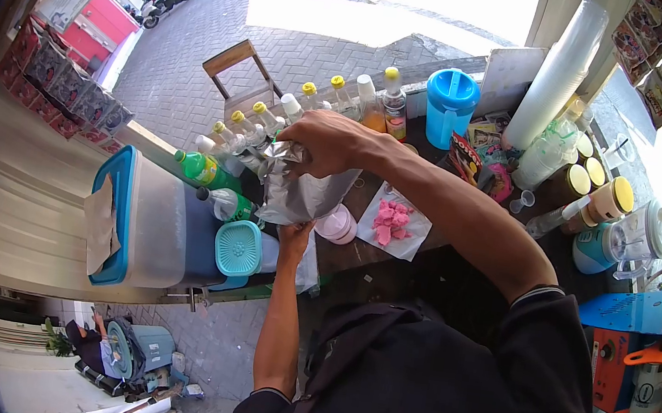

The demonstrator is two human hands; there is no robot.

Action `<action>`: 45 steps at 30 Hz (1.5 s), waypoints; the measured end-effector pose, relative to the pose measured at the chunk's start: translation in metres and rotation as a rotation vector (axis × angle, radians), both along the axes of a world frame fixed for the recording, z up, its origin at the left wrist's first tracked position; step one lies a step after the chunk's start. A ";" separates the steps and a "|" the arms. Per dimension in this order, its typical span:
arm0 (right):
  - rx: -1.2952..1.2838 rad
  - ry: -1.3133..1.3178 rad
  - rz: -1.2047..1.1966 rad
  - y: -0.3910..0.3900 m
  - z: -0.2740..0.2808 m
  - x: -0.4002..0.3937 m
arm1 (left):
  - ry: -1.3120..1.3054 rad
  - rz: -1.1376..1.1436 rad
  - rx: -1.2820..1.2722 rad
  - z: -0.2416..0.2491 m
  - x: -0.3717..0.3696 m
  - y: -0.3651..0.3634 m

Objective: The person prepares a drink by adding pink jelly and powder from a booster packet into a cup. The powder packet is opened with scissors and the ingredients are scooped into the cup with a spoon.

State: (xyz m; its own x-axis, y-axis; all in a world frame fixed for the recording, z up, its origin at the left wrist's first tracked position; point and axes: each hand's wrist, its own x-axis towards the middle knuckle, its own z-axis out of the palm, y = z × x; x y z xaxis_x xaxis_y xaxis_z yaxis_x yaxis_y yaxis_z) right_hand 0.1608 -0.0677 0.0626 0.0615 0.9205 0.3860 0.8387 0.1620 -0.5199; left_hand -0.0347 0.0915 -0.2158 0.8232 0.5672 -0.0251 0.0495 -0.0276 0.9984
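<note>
A silver foil pouch (307, 195) hangs tilted between my two hands. My right hand (327, 141) is closed on its upper end. At its lower edge, my left hand (294, 237) holds it from below, partly hidden by the foil. Just right of the pouch stands a pink round container (336, 225). Beyond that, pink chunks (392, 221) lie on a white sheet (413, 247) on the dark table.
Bottles with yellow and white caps (309, 95) line the far edge. A blue pitcher (450, 105) and stacked cups (557, 77) stand right. Left are a large blue-lidded container (161, 226), green bottles (202, 167) and a turquoise-lidded tub (240, 248). A person sits at lower left.
</note>
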 end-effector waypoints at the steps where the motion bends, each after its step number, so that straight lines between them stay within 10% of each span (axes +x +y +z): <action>1: 0.001 0.001 0.001 0.000 0.000 -0.001 | 0.000 0.004 0.048 -0.005 0.000 0.002; 45: 0.060 0.003 -0.001 -0.001 -0.007 -0.002 | -0.059 0.103 0.660 -0.020 0.001 0.001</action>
State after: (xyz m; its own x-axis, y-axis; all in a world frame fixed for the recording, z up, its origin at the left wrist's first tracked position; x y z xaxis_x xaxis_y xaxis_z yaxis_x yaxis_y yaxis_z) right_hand 0.1591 -0.0682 0.0560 0.0642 0.8957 0.4400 0.8372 0.1916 -0.5122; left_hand -0.0341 0.0925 -0.2353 0.7533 0.5242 0.3973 0.0304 -0.6312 0.7751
